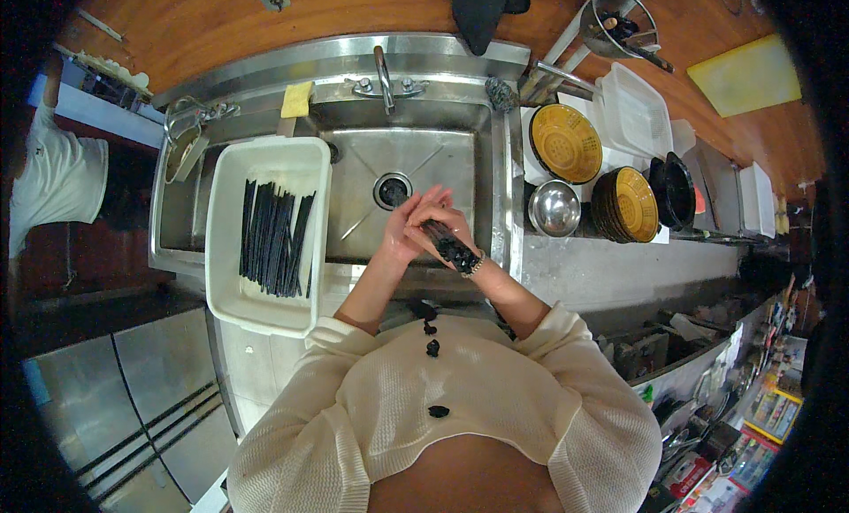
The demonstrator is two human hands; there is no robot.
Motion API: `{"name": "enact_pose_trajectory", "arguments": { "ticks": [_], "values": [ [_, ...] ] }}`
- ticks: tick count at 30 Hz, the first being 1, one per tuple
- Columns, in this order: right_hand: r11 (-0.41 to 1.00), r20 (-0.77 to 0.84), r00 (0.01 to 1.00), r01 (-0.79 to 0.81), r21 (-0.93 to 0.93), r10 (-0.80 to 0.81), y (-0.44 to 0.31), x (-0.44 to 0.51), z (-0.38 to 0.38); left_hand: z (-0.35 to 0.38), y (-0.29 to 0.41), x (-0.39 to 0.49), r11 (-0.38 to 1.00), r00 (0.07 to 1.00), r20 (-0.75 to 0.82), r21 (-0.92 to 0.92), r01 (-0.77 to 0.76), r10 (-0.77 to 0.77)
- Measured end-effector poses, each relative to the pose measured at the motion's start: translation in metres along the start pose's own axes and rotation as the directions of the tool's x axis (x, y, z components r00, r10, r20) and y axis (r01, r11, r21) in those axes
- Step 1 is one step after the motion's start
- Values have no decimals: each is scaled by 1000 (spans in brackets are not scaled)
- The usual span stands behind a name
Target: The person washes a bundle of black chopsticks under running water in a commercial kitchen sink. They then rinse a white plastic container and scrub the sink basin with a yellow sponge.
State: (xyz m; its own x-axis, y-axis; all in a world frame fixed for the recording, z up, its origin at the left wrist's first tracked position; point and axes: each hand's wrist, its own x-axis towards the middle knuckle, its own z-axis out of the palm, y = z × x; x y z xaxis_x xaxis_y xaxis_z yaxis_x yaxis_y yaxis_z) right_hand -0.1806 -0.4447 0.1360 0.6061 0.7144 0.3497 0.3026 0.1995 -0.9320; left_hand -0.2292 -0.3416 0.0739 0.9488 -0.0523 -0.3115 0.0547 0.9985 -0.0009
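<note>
Both my hands are pressed together over the steel sink [452,145]. A bundle of thin black sticks, apparently chopsticks [443,238], runs slantwise between them, its far end over the drain [383,196]. My left hand [399,233] closes on the bundle from the left. My right hand [446,216] wraps it from the right, with the near ends lying by a bracelet [475,264] at the wrist. More black chopsticks [273,241] lie side by side in a white plastic tub [217,247] left of my hands.
A faucet [383,82] stands behind the sink, with a yellow cloth [297,100] on the rim and a scouring pad [501,94] at right. Further right are a metal bowl [554,208], yellow bowls [566,143] and a white basket [635,108]. A person [56,168] stands far left.
</note>
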Motion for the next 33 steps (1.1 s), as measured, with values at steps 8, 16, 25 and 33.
{"name": "enact_pose_trajectory", "arguments": {
  "ticks": [8, 16, 25, 33],
  "values": [
    [999, 10, 999, 54, -2, -54, -2, 4, 4, 8, 1, -8, 999, 999, 26, -18, 28, -28],
    [997, 38, 997, 68, -27, -67, 3, 4, 5, 10, 0, -14, 998, 1000, -12, 51, -21, 22],
    [995, 45, 996, 82, -58, -80, 19, 7, 9, 12, 0, -18, 991, 989, 142, 126, -45, 27],
    [992, 68, 995, 78, -103, -72, 47, 0, 10, 5, -5, -17, 997, 996, 80, 72, 27, -32]
  ]
}}
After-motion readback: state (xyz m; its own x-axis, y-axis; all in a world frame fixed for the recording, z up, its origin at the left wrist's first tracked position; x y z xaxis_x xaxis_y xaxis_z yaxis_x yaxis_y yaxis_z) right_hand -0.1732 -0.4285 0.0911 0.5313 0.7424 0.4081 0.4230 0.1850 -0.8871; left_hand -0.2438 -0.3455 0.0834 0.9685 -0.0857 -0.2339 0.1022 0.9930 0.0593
